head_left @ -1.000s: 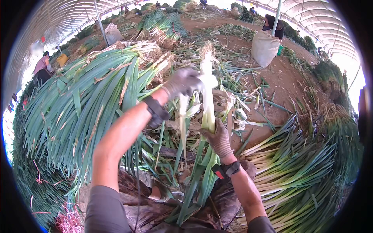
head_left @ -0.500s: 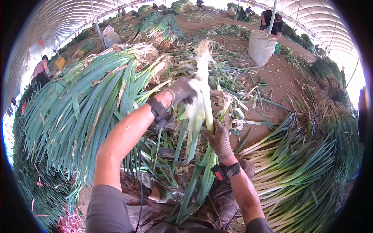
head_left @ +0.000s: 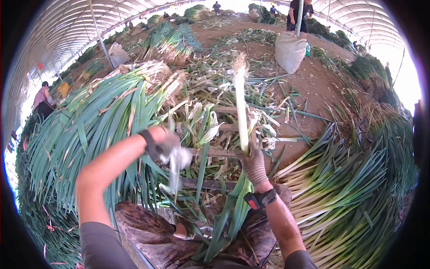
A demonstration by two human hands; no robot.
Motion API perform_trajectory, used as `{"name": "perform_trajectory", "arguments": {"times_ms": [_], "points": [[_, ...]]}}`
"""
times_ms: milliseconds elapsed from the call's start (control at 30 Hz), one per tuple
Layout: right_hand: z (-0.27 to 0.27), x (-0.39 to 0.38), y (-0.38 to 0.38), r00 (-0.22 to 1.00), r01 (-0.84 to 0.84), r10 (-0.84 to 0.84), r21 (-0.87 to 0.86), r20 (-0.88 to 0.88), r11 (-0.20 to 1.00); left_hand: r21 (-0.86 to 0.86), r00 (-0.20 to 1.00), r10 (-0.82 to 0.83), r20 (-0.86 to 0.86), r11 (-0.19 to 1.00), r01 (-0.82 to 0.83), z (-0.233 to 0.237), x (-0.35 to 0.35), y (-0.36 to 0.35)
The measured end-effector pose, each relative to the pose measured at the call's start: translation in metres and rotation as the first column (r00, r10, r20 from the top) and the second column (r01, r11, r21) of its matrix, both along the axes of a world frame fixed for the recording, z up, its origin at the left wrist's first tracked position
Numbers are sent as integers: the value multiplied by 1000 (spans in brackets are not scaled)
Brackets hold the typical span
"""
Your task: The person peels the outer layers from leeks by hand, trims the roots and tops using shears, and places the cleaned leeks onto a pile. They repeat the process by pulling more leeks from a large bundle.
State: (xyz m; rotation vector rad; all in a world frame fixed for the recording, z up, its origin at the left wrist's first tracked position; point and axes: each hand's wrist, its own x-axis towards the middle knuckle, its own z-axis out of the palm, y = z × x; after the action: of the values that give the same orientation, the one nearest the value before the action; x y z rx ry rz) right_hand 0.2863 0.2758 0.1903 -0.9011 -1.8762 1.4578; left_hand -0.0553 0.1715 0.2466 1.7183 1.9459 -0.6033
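In my gloved right hand (head_left: 254, 162) I grip a long green onion (head_left: 241, 107) just below its white shaft. It stands nearly upright, its root end (head_left: 240, 62) pointing up. Its green leaves (head_left: 237, 208) hang down between my knees. My left hand (head_left: 166, 145), also gloved and smeared by motion, is at the left, apart from the onion. A pale strip of peeled onion skin (head_left: 175, 166) trails from its closed fingers.
Unpeeled green onions (head_left: 98, 121) lie heaped at the left, white-stemmed ones (head_left: 331, 197) at the right. A low wooden rack (head_left: 224, 152) and peelings lie ahead. Beyond are a white sack (head_left: 290, 51), a pole (head_left: 299, 18) and a standing person (head_left: 293, 15).
My left hand has pulled away from the onion, down and left, with a strip of skin. The onion's white shaft is now bare and slimmer. The person at the back has straightened up.
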Motion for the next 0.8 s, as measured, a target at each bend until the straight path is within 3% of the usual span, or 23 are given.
{"name": "perform_trajectory", "arguments": {"times_ms": [67,100,133,167,200,233,267,300,367,433,467,500,600,633,700,767,800], "points": [[-12,-2,2,1000,16,-16,27,-18,999,-56,993,-115,41,992,117,-13,33,19],[-12,-1,4,999,27,-30,186,16,982,118,952,-298,-76,945,305,-16,18,49],[-4,2,2,999,27,-30,144,18,989,354,958,-153,-242,906,234,35,40,64],[4,5,0,999,23,-25,104,19,994,753,1000,4,0,659,-2,60,28,89],[-8,3,5,1000,31,-31,147,-5,989,876,889,121,442,156,-457,76,14,107],[-12,3,8,999,36,-38,135,13,990,667,668,12,744,55,-743,110,25,112],[-14,2,10,999,40,-43,122,28,992,889,874,181,451,1,-458,131,27,119],[-17,1,12,998,40,-45,109,44,993,952,953,-20,301,-44,-302,134,44,126],[-30,-5,14,999,43,-46,169,16,985,887,937,127,326,302,-350,132,91,125],[-40,-12,12,999,45,-39,202,-34,978,697,909,220,353,587,-413,121,121,129],[-54,-19,13,999,33,-26,200,-37,979,830,964,91,248,494,-260,102,121,134],[-35,-13,4,1000,15,-14,219,-4,976,883,981,183,65,448,-142,90,124,139],[-20,-9,-6,999,5,3,181,-45,984,911,948,103,300,263,-317,84,116,143],[-14,-7,-9,999,-15,21,196,-28,980,963,987,98,130,223,-149,80,101,147],[3,-3,-17,998,-62,62,225,6,972,967,972,236,-11,251,-50,102,96,144],[14,1,-22,997,-73,77,186,-16,980,992,968,237,-79,114,53,115,69,135],[13,3,-21,994,-93,101,190,-34,977,998,953,304,12,-67,9,122,49,131]]}}
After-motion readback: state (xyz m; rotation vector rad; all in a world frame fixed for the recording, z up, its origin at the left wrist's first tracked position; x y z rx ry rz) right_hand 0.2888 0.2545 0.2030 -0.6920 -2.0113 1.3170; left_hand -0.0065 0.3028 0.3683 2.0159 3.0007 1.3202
